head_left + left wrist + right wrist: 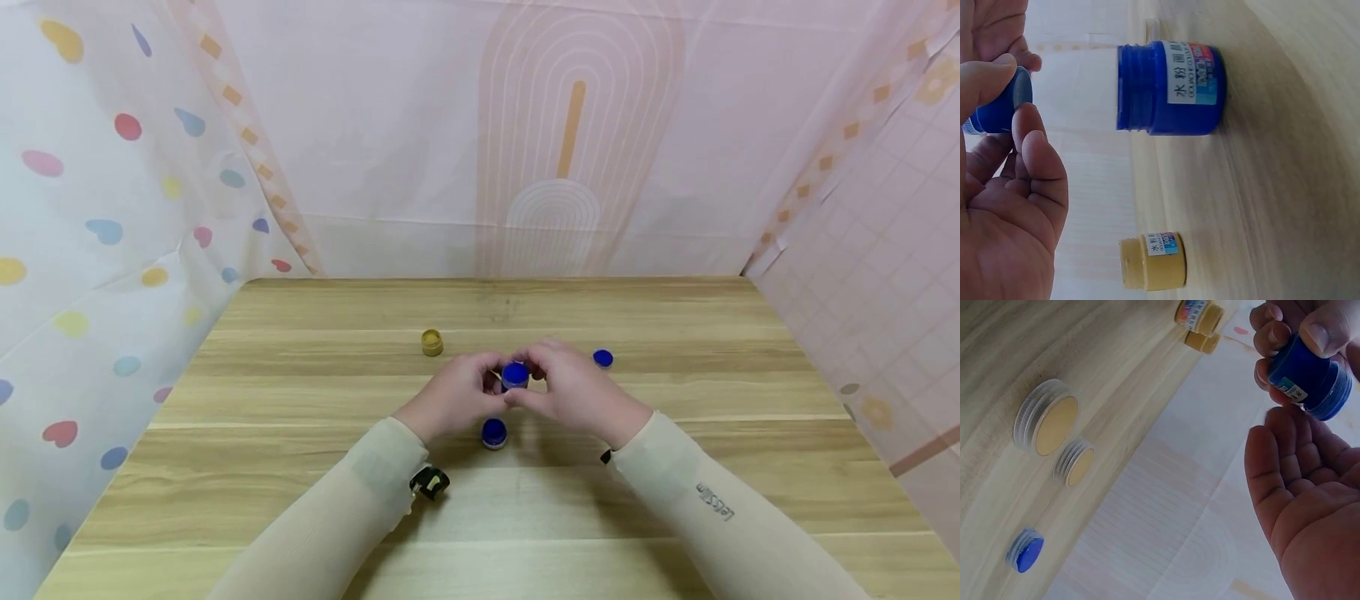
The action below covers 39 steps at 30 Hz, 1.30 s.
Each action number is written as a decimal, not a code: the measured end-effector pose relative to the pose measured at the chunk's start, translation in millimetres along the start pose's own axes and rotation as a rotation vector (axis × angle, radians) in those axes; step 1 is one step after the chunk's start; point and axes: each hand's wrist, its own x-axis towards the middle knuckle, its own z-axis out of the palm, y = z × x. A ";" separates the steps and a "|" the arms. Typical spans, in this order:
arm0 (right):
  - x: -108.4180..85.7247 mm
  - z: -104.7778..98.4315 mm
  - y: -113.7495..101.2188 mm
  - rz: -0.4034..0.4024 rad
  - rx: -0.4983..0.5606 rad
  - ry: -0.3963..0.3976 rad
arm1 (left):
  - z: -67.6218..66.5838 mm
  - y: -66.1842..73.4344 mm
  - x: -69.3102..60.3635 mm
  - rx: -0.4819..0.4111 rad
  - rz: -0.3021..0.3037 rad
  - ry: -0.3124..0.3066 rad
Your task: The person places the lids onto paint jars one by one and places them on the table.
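Head view: just below the centre of the frame, both hands meet at a lidded blue jar (515,377). The left hand (457,395) grips it from the left; the right hand (576,390) closes thumb and fingers round it from the right. Lower, near the left hand, an uncapped blue jar (493,434) stands upright on the worktop (517,517). A yellow jar (431,342) stands left of centre, above the left hand, and a blue lid (603,358) lies right of centre.

Left wrist view: at the left edge, the left thumb and fingers pinch the lidded jar, with the right hand at upper left. The uncapped jar shows its threaded neck and label at upper centre; a yellow jar sits at lower centre.

Right wrist view: the lidded jar is at upper right, its body between the left thumb and fingers, the right fingers beside its clear-rimmed end. On the left lie a large yellow lid (1055,426), a small yellow lid (1079,467) and, lower, the blue lid.
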 end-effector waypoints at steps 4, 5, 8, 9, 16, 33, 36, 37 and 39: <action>-2.4 -1.8 -0.3 -0.044 0.022 0.025 | -1.3 0.1 0.2 -0.007 0.002 -0.002; -2.6 -2.1 -0.3 -0.052 0.027 0.030 | -1.7 0.3 0.3 -0.006 0.002 -0.003; -2.4 -2.2 -0.4 -0.074 0.023 0.043 | -2.3 1.5 0.8 -0.003 0.000 -0.004; -2.4 -2.1 -0.4 -0.076 0.020 0.047 | -2.4 1.8 0.8 0.000 0.001 -0.003; -1.4 1.1 -0.2 -0.013 0.017 0.049 | -3.6 2.3 1.2 0.016 0.022 -0.001; -2.2 -3.3 0.2 -0.048 0.020 0.024 | -4.3 2.5 -1.5 0.034 0.015 0.018; -2.1 -2.8 -1.4 -0.055 0.010 0.030 | -4.1 3.0 -1.3 0.030 0.018 0.012; -2.0 -2.5 -2.1 -0.052 0.006 0.033 | -4.1 3.0 -1.1 0.028 0.018 0.010; -2.0 -2.5 -3.7 -0.032 0.006 0.035 | -4.0 3.9 -0.8 0.021 0.016 0.007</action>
